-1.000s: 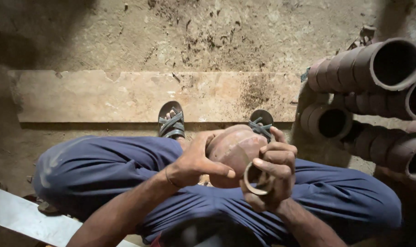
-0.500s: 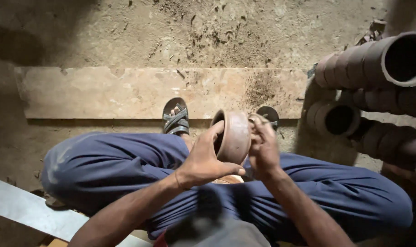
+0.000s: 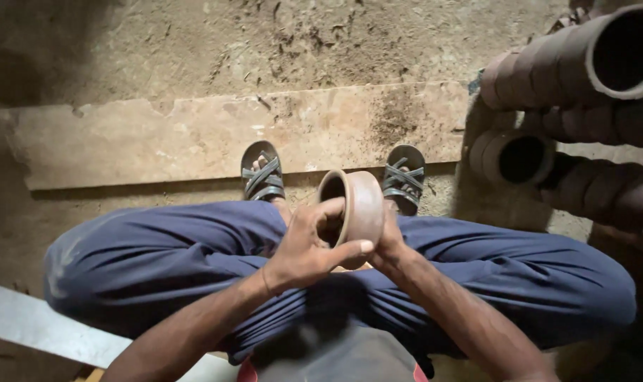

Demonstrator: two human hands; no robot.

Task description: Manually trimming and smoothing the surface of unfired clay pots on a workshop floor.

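Head view shows one left hand (image 3: 304, 247) gripping one clay bowl (image 3: 355, 209), its fingers curled into the mouth and its thumb pressed under the wall. Behind the bowl, one right hand (image 3: 388, 237) cups its far side; its fingers are hidden. Beyond the fingertips lie two sandals (image 3: 262, 172) and one stone slab (image 3: 194, 134). Right of the fingers, several stacks of clay pots (image 3: 562, 64) lie on their sides

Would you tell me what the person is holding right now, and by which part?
A small clay pot, held by both hands: the left hand grips its rim and near side, while the right hand supports its far side from behind.
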